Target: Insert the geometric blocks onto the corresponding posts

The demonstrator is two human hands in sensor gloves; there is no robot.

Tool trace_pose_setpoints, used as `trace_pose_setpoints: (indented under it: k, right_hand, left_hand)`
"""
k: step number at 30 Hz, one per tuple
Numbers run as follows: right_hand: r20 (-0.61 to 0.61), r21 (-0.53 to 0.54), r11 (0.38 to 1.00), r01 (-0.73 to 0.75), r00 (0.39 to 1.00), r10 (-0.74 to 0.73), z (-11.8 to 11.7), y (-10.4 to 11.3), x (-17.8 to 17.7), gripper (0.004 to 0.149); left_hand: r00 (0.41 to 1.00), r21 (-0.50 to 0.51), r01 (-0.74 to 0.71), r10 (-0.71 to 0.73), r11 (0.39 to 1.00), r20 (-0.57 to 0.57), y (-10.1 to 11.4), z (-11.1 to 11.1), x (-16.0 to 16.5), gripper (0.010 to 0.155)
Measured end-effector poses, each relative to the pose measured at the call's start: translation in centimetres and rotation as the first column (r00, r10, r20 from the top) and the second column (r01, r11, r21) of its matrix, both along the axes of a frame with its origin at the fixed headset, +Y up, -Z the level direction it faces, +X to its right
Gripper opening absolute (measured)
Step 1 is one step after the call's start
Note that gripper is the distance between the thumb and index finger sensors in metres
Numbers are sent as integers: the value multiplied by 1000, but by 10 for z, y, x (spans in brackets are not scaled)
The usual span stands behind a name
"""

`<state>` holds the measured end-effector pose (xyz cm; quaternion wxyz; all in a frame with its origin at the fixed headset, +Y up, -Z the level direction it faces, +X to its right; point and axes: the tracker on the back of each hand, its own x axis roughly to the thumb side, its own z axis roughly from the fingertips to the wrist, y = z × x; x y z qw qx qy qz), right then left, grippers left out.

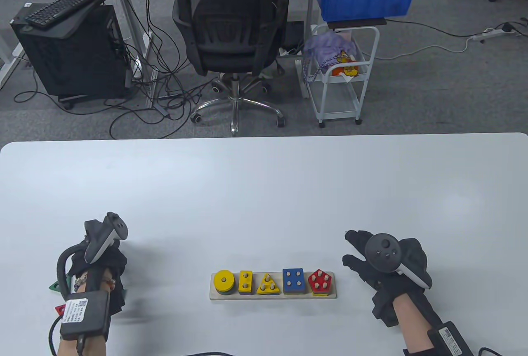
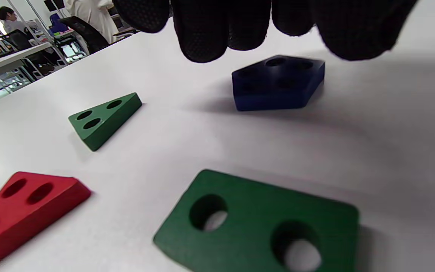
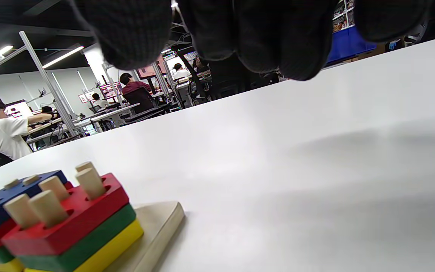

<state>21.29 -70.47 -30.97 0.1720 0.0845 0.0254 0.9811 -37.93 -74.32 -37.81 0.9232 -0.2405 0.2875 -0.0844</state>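
My left hand (image 2: 240, 26), empty and loosely curled, hovers just above the blue pentagon (image 2: 278, 83) at its twelve o'clock; right hand (image 1: 383, 267) idle, spread.

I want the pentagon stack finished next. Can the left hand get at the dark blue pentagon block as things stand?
Probably yes. In the left wrist view the blue pentagon block lies flat on the table, just below the left hand's fingertips, apart from the green triangle, with nothing between.

Red pentagon block (image 3: 66, 219) tops its stack (green, yellow below) — pegs protruding.
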Motion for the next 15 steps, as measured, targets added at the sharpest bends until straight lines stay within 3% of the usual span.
trace_pose_setpoints:
  k: [3,6,15]
  right_hand:
    - [-1,-3,1000,-1,1000,1,0,0,0,63]
    - [-3,-4,1000,-5,1000,5,0,0,0,63]
    - [-15,-1,1000,-6,1000,6,0,0,-3,63]
  left_hand:
    - [999,-61,37,-38,997,-14,-11,-5,1,73]
    - [997,9,83,-83,997,8,-15,-7,4,70]
    - [996,43,40,-43,998,73,-12,-4,11,71]
